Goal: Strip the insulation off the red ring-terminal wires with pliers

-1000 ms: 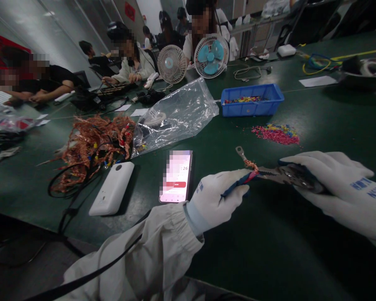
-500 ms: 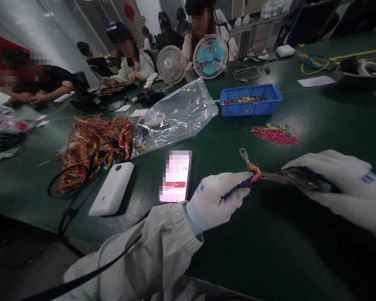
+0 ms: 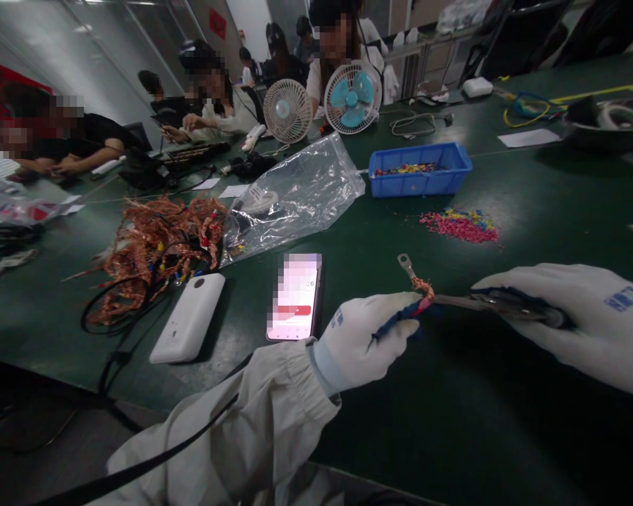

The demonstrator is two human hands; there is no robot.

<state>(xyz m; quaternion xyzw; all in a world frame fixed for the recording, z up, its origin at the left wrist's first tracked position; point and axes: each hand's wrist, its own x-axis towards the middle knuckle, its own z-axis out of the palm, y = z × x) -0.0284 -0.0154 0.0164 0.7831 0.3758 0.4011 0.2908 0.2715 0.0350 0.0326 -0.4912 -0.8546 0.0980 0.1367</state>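
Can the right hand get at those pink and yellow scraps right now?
Probably not freely: the right hand is wrapped around a metal tool, though the pink and yellow scraps lie nearby.

Right of centre: left hand (image 3: pixel 369 344) is hiding the lower end of the copper braid (image 3: pixel 423 284). Gripping tool (image 3: pixel 461 302): the right hand (image 3: pixel 570 323) is covering most of its handles; its tip is blurring beside the braid's red end, contact unclear. Right edge is cutting off that hand's forearm. Mid-frame: pixel blocks are masking part of the phone (image 3: pixel 300 299). Upper right: edge is clipping a dark basin (image 3: pixel 585 137). Upper centre-right: scraps (image 3: pixel 408 169) in the blue bin (image 3: pixel 422 185) are showing too small to identify.
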